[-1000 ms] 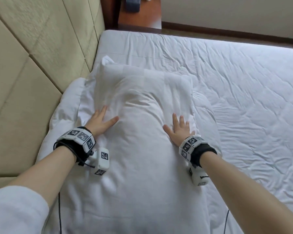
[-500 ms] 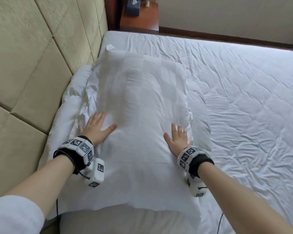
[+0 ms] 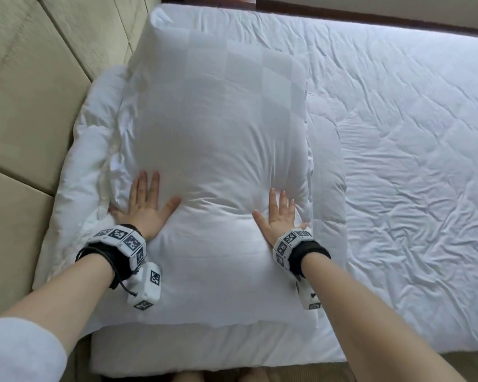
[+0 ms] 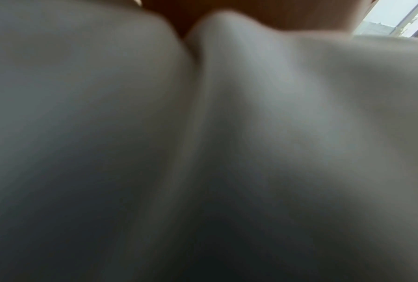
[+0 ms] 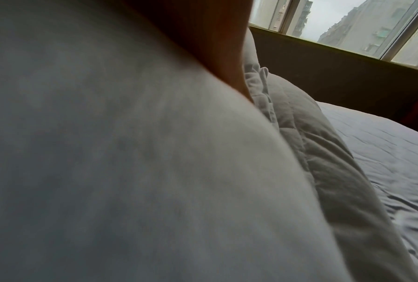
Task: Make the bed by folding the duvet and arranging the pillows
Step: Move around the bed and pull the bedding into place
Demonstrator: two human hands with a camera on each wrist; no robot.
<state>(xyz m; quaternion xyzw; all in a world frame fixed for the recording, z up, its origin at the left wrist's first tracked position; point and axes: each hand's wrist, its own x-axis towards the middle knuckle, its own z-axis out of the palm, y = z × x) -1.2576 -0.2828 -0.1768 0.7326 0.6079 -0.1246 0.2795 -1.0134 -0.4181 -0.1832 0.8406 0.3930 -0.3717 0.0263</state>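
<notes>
Both hands slid nearer along the checked pillow; left hand and right hand press flat-fingered, gripping nothing, flanking its long axis, which runs away beside the headboard.

You have a plump white checked-weave fabric pillow lying flat under both your hands, running away from your fingertips, dented at each palm. Beneath it the folded white quilted duvet sticks out beyond each hand's outer side.

wrists: 2 black straps | white marker-tagged camera blocks | black cable | left sleeve white
</notes>
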